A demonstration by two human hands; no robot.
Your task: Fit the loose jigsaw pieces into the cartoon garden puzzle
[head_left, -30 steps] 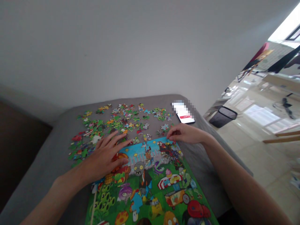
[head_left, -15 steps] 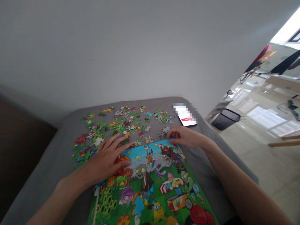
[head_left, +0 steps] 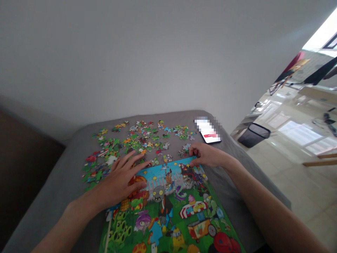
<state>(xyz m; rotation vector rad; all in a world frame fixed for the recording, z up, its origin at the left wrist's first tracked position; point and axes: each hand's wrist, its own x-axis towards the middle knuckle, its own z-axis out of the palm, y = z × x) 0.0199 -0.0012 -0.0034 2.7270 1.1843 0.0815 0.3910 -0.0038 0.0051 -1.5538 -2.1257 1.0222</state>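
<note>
A colourful cartoon puzzle board (head_left: 181, 218) lies close in front of me, with a blue strip and fence along its far edge and green below. A loose blue-looking piece (head_left: 156, 232) rests on its lower middle. My left hand (head_left: 125, 175) is spread over the board's far left corner, fingers reaching past the edge toward loose puzzle pieces (head_left: 131, 140). At the far right corner, my right hand (head_left: 202, 154) has its fingers curled around the board's edge, thumb on the printed side. Whether a small piece is also under those fingers is hidden.
A phone (head_left: 207, 130) with a lit screen lies at the back right of the grey cloth (head_left: 231, 196). Behind rises a pale wall (head_left: 158, 63). A dark bin (head_left: 254, 135) stands on the tiled floor to the right.
My right thumb has shifted slightly at the board's corner, and the curled fingers have moved a little. My left hand stays spread in place. The view has tilted very slightly.
</note>
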